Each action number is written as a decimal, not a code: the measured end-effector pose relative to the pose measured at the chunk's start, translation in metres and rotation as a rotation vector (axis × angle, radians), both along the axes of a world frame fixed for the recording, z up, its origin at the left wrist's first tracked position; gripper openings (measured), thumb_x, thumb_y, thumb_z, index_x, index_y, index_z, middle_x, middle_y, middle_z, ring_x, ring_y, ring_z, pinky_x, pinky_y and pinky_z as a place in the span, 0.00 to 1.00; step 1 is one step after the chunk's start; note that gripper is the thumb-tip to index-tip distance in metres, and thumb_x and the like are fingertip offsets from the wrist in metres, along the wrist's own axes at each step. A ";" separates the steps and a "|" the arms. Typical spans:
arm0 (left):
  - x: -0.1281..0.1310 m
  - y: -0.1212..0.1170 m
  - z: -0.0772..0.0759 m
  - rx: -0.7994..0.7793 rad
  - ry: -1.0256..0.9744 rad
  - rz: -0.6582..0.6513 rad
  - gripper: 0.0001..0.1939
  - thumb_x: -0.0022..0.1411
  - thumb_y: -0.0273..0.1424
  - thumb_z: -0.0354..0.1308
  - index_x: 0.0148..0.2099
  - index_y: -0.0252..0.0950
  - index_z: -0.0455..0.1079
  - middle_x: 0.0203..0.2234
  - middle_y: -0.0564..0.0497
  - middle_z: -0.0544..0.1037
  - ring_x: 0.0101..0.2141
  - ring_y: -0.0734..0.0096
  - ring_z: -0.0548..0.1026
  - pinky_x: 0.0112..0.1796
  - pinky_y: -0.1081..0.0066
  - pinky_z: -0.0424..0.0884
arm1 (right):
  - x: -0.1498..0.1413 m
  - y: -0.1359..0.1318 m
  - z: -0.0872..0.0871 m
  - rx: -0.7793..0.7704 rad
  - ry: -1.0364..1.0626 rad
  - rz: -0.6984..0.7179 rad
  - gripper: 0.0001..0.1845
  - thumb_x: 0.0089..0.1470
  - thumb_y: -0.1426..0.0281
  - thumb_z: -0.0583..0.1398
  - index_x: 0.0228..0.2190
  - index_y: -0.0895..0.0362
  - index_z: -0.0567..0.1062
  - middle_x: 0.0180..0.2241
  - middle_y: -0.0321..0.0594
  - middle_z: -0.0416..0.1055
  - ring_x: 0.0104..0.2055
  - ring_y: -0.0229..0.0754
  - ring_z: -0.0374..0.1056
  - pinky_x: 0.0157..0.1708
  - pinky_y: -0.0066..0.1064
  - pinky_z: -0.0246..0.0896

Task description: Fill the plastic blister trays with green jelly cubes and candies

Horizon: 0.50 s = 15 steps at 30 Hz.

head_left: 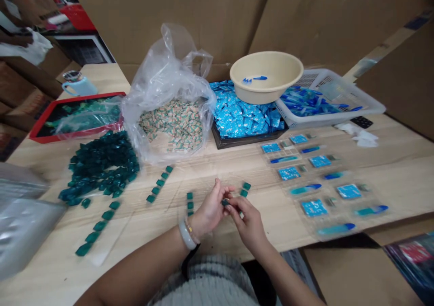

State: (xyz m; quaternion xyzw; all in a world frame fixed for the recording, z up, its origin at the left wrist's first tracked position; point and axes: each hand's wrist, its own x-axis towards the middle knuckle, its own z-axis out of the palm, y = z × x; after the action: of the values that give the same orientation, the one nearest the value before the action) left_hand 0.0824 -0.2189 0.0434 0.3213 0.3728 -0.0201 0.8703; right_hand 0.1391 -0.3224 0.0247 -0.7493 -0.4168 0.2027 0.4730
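Observation:
My left hand (208,206), with a pale bangle at its wrist, is turned palm up with the thumb raised and the fingers curled in. Against its fingers sits a small dark green block (225,202), which my right hand (250,220) pinches between thumb and fingertips. Both hands meet at this piece, just above the table. Short rows of similar green blocks flank them: one row (190,205) partly behind my left wrist, another row (245,189) beyond my right hand. Farther left lie a slanting row (159,184) and a longer row (99,226).
A heap of green blocks (101,161), a clear bag (169,75) of small packets, a box of blue sachets (244,116), a cream basin (267,89) and a white basket (356,109) line the back. Clear trays (305,193) with blue squares and pen-shaped pieces lie right.

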 end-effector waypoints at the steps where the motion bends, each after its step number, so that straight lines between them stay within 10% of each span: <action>1: -0.002 0.000 0.001 0.031 -0.045 -0.037 0.30 0.49 0.55 0.45 0.36 0.31 0.68 0.24 0.52 0.67 0.23 0.79 0.63 0.22 0.77 0.56 | 0.002 -0.002 0.000 0.000 0.018 -0.019 0.07 0.53 0.71 0.51 0.28 0.56 0.68 0.26 0.38 0.66 0.29 0.38 0.63 0.29 0.28 0.59; 11: -0.019 0.015 0.008 0.268 0.002 -0.436 0.17 0.43 0.39 0.61 0.28 0.30 0.65 0.20 0.54 0.68 0.24 0.77 0.67 0.30 0.71 0.65 | 0.003 -0.014 0.012 -0.085 -0.069 0.030 0.06 0.53 0.73 0.49 0.25 0.57 0.63 0.24 0.37 0.62 0.28 0.37 0.59 0.27 0.27 0.55; 15: -0.011 0.012 0.010 0.347 -0.073 -0.383 0.16 0.41 0.38 0.63 0.25 0.31 0.63 0.19 0.56 0.64 0.22 0.80 0.64 0.26 0.75 0.62 | 0.016 -0.014 0.015 -0.113 0.012 0.021 0.07 0.51 0.71 0.50 0.23 0.57 0.63 0.22 0.35 0.61 0.25 0.35 0.58 0.24 0.26 0.54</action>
State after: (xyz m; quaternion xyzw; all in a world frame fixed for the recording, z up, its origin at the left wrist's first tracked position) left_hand 0.0710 -0.2070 0.0539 0.5312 0.2712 -0.1085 0.7953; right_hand 0.1547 -0.3367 0.0399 -0.7692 -0.4094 0.2355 0.4304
